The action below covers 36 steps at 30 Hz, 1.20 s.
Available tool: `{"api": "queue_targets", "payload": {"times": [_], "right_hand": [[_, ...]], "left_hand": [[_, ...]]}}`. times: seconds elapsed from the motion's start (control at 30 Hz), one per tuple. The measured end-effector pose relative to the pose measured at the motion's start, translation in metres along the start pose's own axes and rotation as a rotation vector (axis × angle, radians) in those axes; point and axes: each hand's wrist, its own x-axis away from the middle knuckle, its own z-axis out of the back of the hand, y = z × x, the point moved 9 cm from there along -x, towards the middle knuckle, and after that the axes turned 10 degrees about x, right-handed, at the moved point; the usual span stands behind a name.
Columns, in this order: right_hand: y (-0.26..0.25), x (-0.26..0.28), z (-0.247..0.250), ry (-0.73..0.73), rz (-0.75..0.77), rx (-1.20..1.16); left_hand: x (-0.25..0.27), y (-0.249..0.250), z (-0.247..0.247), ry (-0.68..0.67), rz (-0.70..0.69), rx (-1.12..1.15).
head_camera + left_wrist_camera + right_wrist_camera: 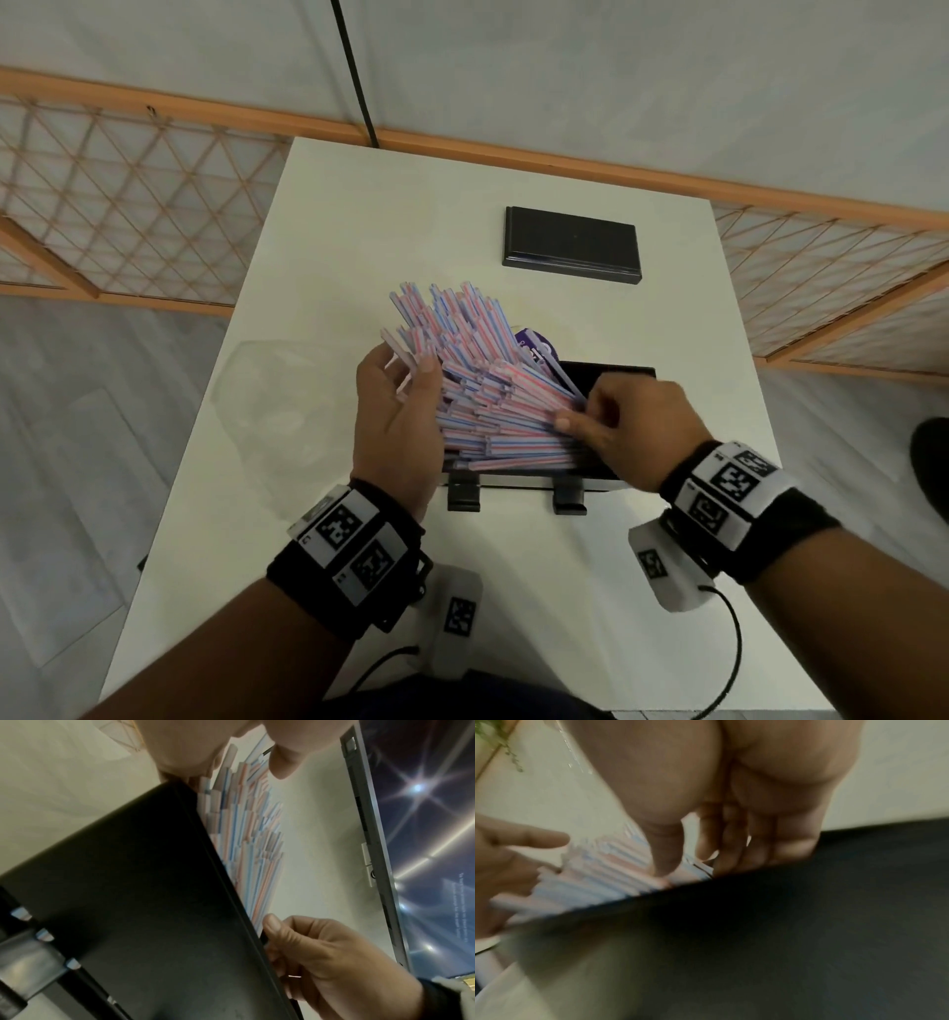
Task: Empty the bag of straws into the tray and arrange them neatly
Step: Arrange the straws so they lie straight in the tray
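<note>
White table point(359, 231) carries a black rectangular tray point(616, 372) near its front edge; the clear plastic bag point(267, 411) lies emptied at the left edge. Striped pink-and-blue straws point(477, 390) fan untidily over the tray, left hand point(398, 411) flat against them, right hand point(624, 426) pinching their ends. Straightening remains.

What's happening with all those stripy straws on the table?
A person is tidying a fanned pile of pink-and-blue striped straws in a black tray. The left hand steadies the loose ends while the right hand pinches the other ends together. A crumpled clear plastic bag lies to the left on the white table.
</note>
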Motion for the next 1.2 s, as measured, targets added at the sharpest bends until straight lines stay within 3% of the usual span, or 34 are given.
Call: {"api": "queue_targets", "payload": {"times": [0.2, 0.33, 0.57, 0.8, 1.0, 1.2], "right_hand": [[-0.017, 0.020, -0.030, -0.139, 0.171, -0.073], [-0.026, 0.023, -0.034, -0.082, 0.260, -0.017], [-0.040, 0.019, -0.054, -0.150, 0.247, 0.101], [-0.053, 0.016, -0.056, -0.259, 0.266, 0.009], [-0.056, 0.010, -0.062, -0.360, 0.230, -0.007], [-0.066, 0.009, -0.064, -0.338, 0.259, 0.011]], "left_hand": [[0.007, 0.000, -0.010, -0.087, -0.022, -0.183], [0.006, 0.003, -0.006, -0.077, -0.022, -0.158], [0.010, -0.018, -0.005, -0.068, 0.151, -0.025], [0.010, -0.010, -0.004, -0.054, 0.049, -0.072], [0.008, -0.014, 0.000, -0.041, 0.099, 0.007], [0.010, -0.005, -0.006, -0.090, 0.025, -0.131]]}}
